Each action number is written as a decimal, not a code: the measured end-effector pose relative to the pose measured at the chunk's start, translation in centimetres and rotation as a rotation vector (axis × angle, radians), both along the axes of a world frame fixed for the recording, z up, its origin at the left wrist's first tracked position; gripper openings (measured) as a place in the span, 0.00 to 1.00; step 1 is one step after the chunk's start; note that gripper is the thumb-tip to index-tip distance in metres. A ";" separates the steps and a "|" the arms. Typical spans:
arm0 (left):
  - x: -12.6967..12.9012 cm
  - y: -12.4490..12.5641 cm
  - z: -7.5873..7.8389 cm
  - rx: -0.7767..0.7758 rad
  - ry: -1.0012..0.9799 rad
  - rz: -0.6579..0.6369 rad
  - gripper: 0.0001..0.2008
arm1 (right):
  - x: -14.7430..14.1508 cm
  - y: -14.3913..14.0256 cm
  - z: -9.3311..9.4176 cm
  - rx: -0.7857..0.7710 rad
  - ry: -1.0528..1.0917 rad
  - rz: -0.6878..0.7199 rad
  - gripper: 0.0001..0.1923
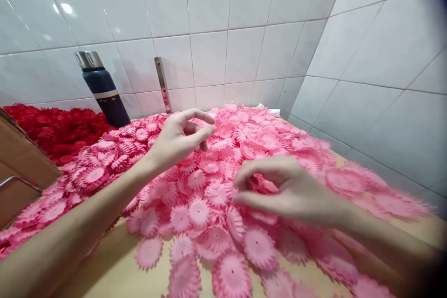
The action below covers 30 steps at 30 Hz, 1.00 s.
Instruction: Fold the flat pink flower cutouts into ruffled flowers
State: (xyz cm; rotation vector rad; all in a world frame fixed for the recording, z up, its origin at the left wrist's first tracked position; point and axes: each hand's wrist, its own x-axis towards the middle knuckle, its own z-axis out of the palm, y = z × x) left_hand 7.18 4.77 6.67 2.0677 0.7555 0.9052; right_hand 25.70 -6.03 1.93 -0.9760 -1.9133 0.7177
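Observation:
Over a heap of pink scalloped petal discs (pixel 199 212), each with a small hole in its middle, I hold both hands. My left hand (pixel 186 131) is above the middle of the heap, its fingers curled and the tips of thumb and forefinger brought close together. Lower and to the right, my right hand (pixel 274 188) is in a similar pinch, slightly blurred, just over the discs. Whatever either pinch holds, if anything, is too small to make out. The hands are apart from each other.
Dark red petal pieces (pixel 59 128) are piled at the left, behind a cardboard box (pixel 24 167). A dark blue bottle (pixel 106 91) leans at the back. A metal strip (pixel 162 84) stands against the tiled wall (pixel 209 4). Pale tabletop (pixel 118 265) shows in front.

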 end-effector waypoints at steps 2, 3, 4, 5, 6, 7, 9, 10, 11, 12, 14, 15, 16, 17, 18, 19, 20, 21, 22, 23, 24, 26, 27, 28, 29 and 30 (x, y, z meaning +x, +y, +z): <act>0.1 -0.4 0.1 0.000 0.011 -0.029 0.09 | 0.0 -0.1 0.3 0.123 0.071 -0.089 0.04; 0.2 -0.5 0.1 0.001 0.011 -0.037 0.09 | -0.1 -0.3 0.5 0.173 0.067 -0.056 0.05; 0.2 -0.5 0.0 0.000 0.009 -0.043 0.08 | -0.3 -0.5 0.6 0.200 0.024 0.020 0.07; 0.2 -0.4 0.0 -0.001 0.009 -0.047 0.08 | -0.6 -0.8 0.7 0.201 -0.049 0.120 0.09; 0.2 -0.3 -0.1 -0.002 0.010 -0.050 0.08 | -0.9 -1.1 0.7 0.177 -0.142 0.218 0.11; 0.2 -0.2 -0.2 -0.002 0.012 -0.051 0.08 | -1.2 -1.4 0.7 0.135 -0.243 0.286 0.11; 0.2 -0.1 -0.4 -0.002 0.020 -0.052 0.08 | -1.8 -1.9 0.6 0.044 -0.413 0.347 0.09; 0.2 -0.1 -0.5 -0.001 0.021 -0.053 0.08 | -2.0 -2.0 0.5 0.015 -0.471 0.356 0.07; 0.2 0.0 -0.5 0.000 0.022 -0.056 0.08 | -2.1 -2.0 0.4 0.000 -0.509 0.355 0.05; 0.2 0.0 -0.6 0.000 0.022 -0.060 0.08 | -2.1 -2.0 0.4 -0.005 -0.524 0.352 0.04; 0.2 0.0 -0.6 -0.002 0.020 -0.070 0.07 | -2.0 -1.9 0.4 -0.006 -0.471 0.324 0.04; 0.2 0.0 -0.7 -0.004 0.018 -0.074 0.07 | -1.9 -1.7 0.4 -0.014 -0.409 0.299 0.05; 0.2 0.0 -0.7 -0.007 0.015 -0.077 0.07 | -1.7 -1.6 0.4 -0.025 -0.326 0.262 0.05; 0.2 0.0 -0.7 -0.009 0.014 -0.082 0.07 | -1.5 -1.5 0.5 -0.039 -0.227 0.213 0.04; 0.2 0.0 -0.7 -0.008 0.010 -0.084 0.07 | -1.3 -1.3 0.5 -0.053 -0.115 0.158 0.03; 0.3 -0.1 -0.7 -0.004 0.004 -0.085 0.07 | -1.1 -1.1 0.5 -0.072 -0.001 0.098 0.02; 0.4 -0.2 -0.7 0.001 -0.002 -0.087 0.07 | -0.9 -0.9 0.5 -0.093 0.111 0.040 0.02; 0.5 -0.4 -0.6 0.006 -0.011 -0.090 0.08 | -0.7 -0.6 0.5 -0.121 0.216 -0.020 0.02; 0.6 -0.6 -0.6 0.011 -0.025 -0.096 0.08 | -0.5 -0.4 0.5 -0.146 0.304 -0.074 0.02; 0.7 -0.9 -0.5 0.016 -0.040 -0.109 0.08 | -0.2 -0.1 0.4 -0.171 0.375 -0.123 0.02; 0.8 -1.1 -0.4 0.018 -0.054 -0.129 0.09 | 0.0 0.2 0.3 -0.192 0.429 -0.161 0.02; 1.0 -1.7 -0.4 0.007 -0.073 -0.193 0.09 | 0.4 0.6 0.1 -0.224 0.504 -0.201 0.04; 1.0 -2.0 -0.4 -0.003 -0.076 -0.227 0.09 | 0.6 0.8 -0.1 -0.235 0.531 -0.201 0.05; 1.1 -2.1 -0.5 -0.015 -0.071 -0.256 0.10 | 0.6 1.0 -0.2 -0.243 0.554 -0.193 0.05; 1.1 -2.3 -0.5 -0.023 -0.065 -0.274 0.11 | 0.7 1.1 -0.3 -0.253 0.571 -0.182 0.05; 1.1 -2.4 -0.6 -0.026 -0.060 -0.282 0.12 | 0.7 1.1 -0.3 -0.262 0.587 -0.170 0.04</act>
